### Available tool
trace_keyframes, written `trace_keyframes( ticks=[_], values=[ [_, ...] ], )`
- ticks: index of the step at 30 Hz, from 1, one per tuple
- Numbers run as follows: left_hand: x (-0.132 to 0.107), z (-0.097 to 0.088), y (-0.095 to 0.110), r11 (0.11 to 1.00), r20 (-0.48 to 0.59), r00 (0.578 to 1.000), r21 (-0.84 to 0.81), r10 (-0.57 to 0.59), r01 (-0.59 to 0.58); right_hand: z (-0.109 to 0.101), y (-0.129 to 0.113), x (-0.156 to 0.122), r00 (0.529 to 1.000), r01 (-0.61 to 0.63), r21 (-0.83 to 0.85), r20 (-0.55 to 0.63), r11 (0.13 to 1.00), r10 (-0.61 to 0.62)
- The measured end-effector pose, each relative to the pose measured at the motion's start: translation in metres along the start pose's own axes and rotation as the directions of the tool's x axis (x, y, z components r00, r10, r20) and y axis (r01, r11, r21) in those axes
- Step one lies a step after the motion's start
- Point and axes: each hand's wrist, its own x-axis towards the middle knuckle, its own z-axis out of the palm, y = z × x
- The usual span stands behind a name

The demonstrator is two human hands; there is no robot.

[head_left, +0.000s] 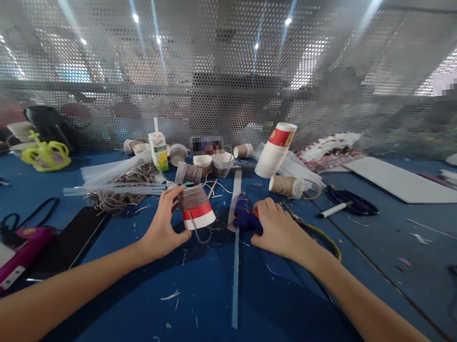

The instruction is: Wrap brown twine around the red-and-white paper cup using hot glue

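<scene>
My left hand (165, 226) grips an upturned red and white paper cup (196, 208) whose upper part is wrapped in brown twine; a loose twine end trails from it onto the blue table (207, 299). My right hand (277, 229) is closed over a blue glue gun (243, 215) lying on the table just right of the cup. A long clear glue stick (235, 273) runs from the gun toward me.
Behind the cup lie a heap of twine (123, 192), several small twine-wrapped cups (191, 169), a stack of paper cups (276, 149), a drink carton (158, 150) and scissors (351, 201). A pink glue gun (16, 256) lies at left. A perforated metal screen (220, 61) closes the back.
</scene>
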Motion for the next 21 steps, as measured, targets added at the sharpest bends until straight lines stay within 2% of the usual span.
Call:
trace_keyframes(
  ticks=[3, 5, 7, 8, 9, 10, 12, 13, 14, 15, 16, 17, 18, 21],
  values=[
    [0.000, -0.001, 0.001, 0.998, -0.007, 1.000, 0.057, 0.009, -0.009, -0.002, -0.005, 0.002, 0.996, -0.075, 0.004, 0.042, 0.997, 0.075],
    [0.000, -0.001, 0.001, 0.996, -0.006, 1.000, 0.092, 0.002, -0.001, -0.007, -0.001, 0.006, 0.990, -0.143, 0.070, 0.008, 0.987, 0.143],
    [-0.001, -0.002, 0.002, 0.993, 0.000, 1.000, 0.121, -0.017, 0.017, -0.012, 0.007, 0.009, 0.971, -0.189, 0.229, -0.101, 0.955, 0.217],
    [-0.001, -0.002, 0.002, 0.991, 0.002, 1.000, 0.131, -0.025, 0.025, -0.014, 0.011, 0.010, 0.953, -0.197, 0.364, -0.147, 0.910, 0.265],
    [0.000, -0.003, 0.003, 0.990, 0.002, 1.000, 0.140, -0.029, 0.028, -0.016, 0.015, 0.010, 0.934, -0.196, 0.528, -0.157, 0.826, 0.322],
    [0.000, -0.003, 0.004, 0.989, 0.001, 1.000, 0.148, -0.026, 0.026, -0.017, 0.017, 0.010, 0.918, -0.186, 0.697, -0.127, 0.692, 0.375],
    [0.000, -0.003, 0.005, 0.987, 0.003, 1.000, 0.162, -0.008, 0.008, -0.019, 0.017, 0.006, 0.906, -0.145, 0.936, -0.003, 0.319, 0.422],
    [0.001, -0.003, 0.005, 0.986, 0.008, 1.000, 0.168, 0.002, -0.004, -0.019, 0.015, 0.004, 0.916, -0.124, 0.982, 0.057, 0.145, 0.396],
    [0.001, -0.003, 0.006, 0.985, 0.014, 1.000, 0.173, 0.011, -0.013, -0.019, 0.011, 0.001, 0.932, -0.109, 0.994, 0.098, 0.012, 0.349],
    [0.001, -0.003, 0.006, 0.984, 0.022, 1.000, 0.176, 0.018, -0.021, -0.018, 0.006, -0.002, 0.950, -0.101, 0.992, 0.117, -0.070, 0.288],
    [0.002, -0.003, 0.006, 0.984, 0.031, 0.999, 0.177, 0.023, -0.028, -0.017, 0.001, -0.005, 0.970, -0.102, 0.989, 0.123, -0.106, 0.208],
    [0.002, -0.003, 0.006, 0.984, 0.040, 0.999, 0.176, 0.029, -0.035, -0.016, -0.005, -0.008, 0.983, -0.107, 0.989, 0.121, -0.104, 0.138],
    [0.002, -0.003, 0.006, 0.984, 0.046, 0.998, 0.174, 0.035, -0.042, -0.015, -0.011, -0.011, 0.991, -0.102, 0.992, 0.107, -0.069, 0.076],
    [0.002, -0.003, 0.006, 0.983, 0.051, 0.998, 0.176, 0.039, -0.048, -0.010, -0.026, -0.017, 0.992, -0.079, 0.991, 0.089, 0.110, -0.090]
  ],
)
